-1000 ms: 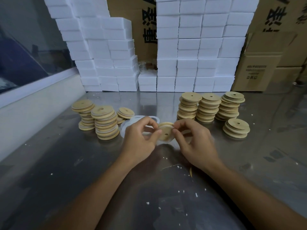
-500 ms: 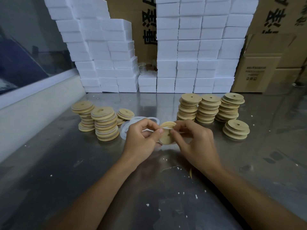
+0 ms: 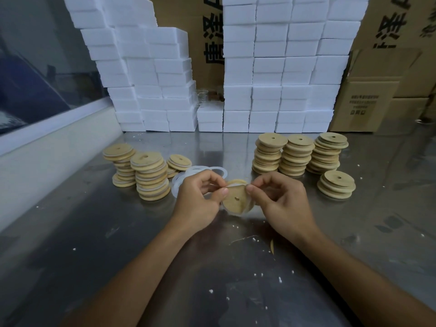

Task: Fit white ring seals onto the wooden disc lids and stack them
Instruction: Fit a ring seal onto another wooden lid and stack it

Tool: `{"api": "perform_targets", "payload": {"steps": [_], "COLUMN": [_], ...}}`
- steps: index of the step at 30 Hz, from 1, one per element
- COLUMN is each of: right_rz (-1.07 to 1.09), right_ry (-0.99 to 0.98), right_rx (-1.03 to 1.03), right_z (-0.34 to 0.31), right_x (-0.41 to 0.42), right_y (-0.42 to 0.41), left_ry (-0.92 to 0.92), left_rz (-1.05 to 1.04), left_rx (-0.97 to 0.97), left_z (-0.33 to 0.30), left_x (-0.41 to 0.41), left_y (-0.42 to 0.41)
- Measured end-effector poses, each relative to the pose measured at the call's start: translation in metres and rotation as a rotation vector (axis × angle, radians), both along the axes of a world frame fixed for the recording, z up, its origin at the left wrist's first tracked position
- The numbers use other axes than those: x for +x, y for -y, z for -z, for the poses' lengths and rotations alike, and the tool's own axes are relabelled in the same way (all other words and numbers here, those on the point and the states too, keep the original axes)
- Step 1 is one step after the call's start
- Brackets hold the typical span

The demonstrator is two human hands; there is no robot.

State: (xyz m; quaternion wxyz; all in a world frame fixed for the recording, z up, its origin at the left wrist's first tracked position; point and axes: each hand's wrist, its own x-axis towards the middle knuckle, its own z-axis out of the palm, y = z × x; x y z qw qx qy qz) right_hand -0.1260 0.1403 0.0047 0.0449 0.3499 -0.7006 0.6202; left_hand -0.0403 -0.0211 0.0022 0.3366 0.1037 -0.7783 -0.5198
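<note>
We hold one round wooden disc lid (image 3: 236, 199) upright over the middle of the steel table (image 3: 94, 244), our left hand (image 3: 197, 202) and right hand (image 3: 284, 202) each pinching its top rim, seemingly so the translucent white ring seal (image 3: 236, 183) can be stretched round the edge. Loose white rings (image 3: 200, 172) lie just behind, within reach. Toward the far left edge stand three stacks of sealed lids (image 3: 151, 175); toward the far right, four stacks of bare lids (image 3: 297, 154). White foam blocks (image 3: 283, 67) line the far edge.

Both forearms reach forward, left hand (image 3: 197, 201) and right hand (image 3: 284, 201) pinching with curled fingers.
</note>
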Motion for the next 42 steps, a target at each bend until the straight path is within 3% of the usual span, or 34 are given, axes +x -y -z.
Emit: {"api": "perform_targets", "payload": {"steps": [8,15,25,27,32,35,42], "right_rz": [0.011,-0.011,-0.095,-0.097,-0.026,0.009,0.059], "right_ry": [0.06,0.077,0.189,0.176,-0.078,-0.283,-0.366], "right_rx": [-0.073,-0.07,0.003,0.033,0.19,0.221,0.183], "right_z": [-0.001,0.001,-0.002,-0.003,-0.002,-0.004,-0.003], "right_x": [0.0,0.002,-0.005,-0.007,-0.003,0.003,0.009], "right_y": [0.001,0.002,-0.001,-0.003,-0.007,-0.005,-0.001], "left_ry": [-0.076,0.003,0.048,0.049,-0.076,-0.09,0.008], "left_rz": [-0.019,0.007,0.028,0.023,-0.014,0.009,-0.054], "left_rx": [-0.105,0.284,0.269,0.18,-0.398,-0.492,-0.008], "left_z": [-0.005,-0.008,-0.009,-0.008,-0.008,-0.009,-0.005], "left_x": [0.0,0.0,0.002,0.002,0.004,0.003,-0.002], "left_y": [-0.004,-0.013,-0.012,-0.011,-0.013,-0.015,-0.015]}}
